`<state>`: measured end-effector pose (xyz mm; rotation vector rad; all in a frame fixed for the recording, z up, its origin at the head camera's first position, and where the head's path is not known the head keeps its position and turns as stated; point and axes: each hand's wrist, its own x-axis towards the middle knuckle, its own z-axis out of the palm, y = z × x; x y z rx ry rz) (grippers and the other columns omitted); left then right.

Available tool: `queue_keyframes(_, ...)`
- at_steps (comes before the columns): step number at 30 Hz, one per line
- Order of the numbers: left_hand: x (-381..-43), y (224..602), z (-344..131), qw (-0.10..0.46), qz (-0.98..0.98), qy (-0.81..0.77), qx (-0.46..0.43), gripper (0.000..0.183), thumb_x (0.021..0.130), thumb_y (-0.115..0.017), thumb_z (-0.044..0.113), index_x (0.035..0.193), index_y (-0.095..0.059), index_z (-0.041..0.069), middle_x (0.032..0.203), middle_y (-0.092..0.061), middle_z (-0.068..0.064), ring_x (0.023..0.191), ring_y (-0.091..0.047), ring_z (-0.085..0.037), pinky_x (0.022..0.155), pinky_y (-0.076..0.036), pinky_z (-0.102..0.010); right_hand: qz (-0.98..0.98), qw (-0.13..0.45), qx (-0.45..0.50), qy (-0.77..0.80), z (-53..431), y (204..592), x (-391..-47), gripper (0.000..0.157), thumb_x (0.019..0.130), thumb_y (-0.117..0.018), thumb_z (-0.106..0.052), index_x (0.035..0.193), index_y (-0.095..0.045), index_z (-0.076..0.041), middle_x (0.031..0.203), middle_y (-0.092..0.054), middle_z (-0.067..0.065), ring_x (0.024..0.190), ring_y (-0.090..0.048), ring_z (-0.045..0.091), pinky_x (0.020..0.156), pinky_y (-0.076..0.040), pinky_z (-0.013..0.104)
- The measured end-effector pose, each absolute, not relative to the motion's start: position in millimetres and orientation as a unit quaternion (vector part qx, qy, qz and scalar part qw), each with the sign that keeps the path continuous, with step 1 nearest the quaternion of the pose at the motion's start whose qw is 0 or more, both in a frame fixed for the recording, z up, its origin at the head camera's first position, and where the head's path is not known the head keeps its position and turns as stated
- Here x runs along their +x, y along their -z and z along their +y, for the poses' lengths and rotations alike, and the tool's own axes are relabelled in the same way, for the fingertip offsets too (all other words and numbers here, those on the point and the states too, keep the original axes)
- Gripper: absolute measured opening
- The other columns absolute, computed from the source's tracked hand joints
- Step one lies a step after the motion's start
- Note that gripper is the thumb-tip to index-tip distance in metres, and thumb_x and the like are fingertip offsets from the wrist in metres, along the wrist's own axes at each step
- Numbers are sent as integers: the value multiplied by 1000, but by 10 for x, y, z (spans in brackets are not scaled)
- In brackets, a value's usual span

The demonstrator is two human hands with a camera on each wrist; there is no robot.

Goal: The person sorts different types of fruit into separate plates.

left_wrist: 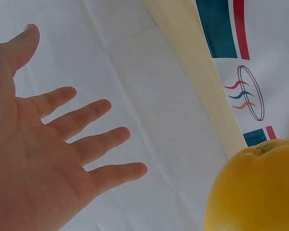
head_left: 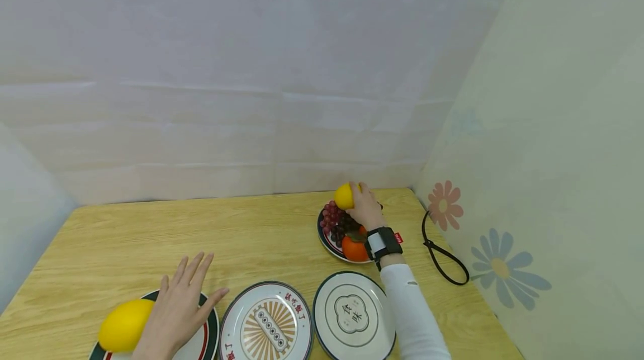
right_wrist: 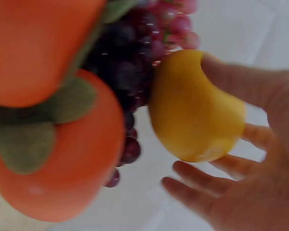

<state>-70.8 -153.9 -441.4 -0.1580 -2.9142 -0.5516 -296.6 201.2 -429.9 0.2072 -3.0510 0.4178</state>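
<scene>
My right hand (head_left: 367, 207) grips a yellow lemon (right_wrist: 195, 108), thumb on one side and fingers round the other. The lemon is at the far side of a dark-rimmed fruit plate (head_left: 323, 237), right beside the grapes. On that plate are red grapes (head_left: 330, 217), dark grapes (head_left: 341, 227) and orange persimmons (head_left: 354, 249). My left hand (head_left: 173, 307) is spread, palm down and holding nothing, over a green-and-red-rimmed plate (head_left: 212, 331). Beside it on this plate lies a large yellow fruit (head_left: 126, 326), its stem end showing in the left wrist view.
Two white plates stand along the table's near side: a patterned plate (head_left: 241, 307) in the middle and a plate with a dark rim (head_left: 327, 315) to its right, under my right forearm. A black cord loop (head_left: 445, 254) lies by the right wall. White sheeting (head_left: 251, 97) closes the back.
</scene>
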Motion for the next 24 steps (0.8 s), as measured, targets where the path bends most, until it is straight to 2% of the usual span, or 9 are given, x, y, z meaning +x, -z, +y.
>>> queue_keyframes(5, -712, 4407, -1534, 80, -977, 189, -51, 71, 85, -59, 49, 139, -39, 7, 141, -39, -21, 128, -30, -46, 93, -24, -77, -982, 64, 74, -164, 2035, 4375, -3026, 68, 76, -76, -7, 134, -40, -7, 129, -39, 23, 103, -53, 42, 89, -51, 56)
queue_keyframes(14, -726, 4386, -1528, 74, -977, 191, -53, 69, 87, -56, 49, 139, -39, 6, 141, -38, -22, 128, -29, -46, 96, -25, -75, -971, 113, 99, -188, 1995, 4304, -2943, 67, 71, -81, -11, 128, -46, -3, 120, -43, 22, 101, -53, 39, 89, -51, 54)
queue_keyframes(19, -733, 4374, -1529, 80, -974, 204, -61, 69, 87, -59, 46, 139, -39, 6, 141, -39, -21, 128, -30, -45, 96, -27, -73, -955, 120, 147, -226, 1707, 4188, -2682, 68, 70, -82, -17, 127, -47, -6, 121, -45, 19, 104, -53, 34, 90, -52, 51)
queue_keyframes(24, -736, 4359, -1509, 102, -970, 204, -80, 70, 86, -60, 46, 139, -38, 5, 141, -40, -21, 127, -33, -44, 96, -31, -70, -935, 79, 217, -268, 1278, 4117, -2280, 69, 69, -83, -19, 128, -49, -8, 122, -47, 15, 106, -54, 29, 91, -52, 46)
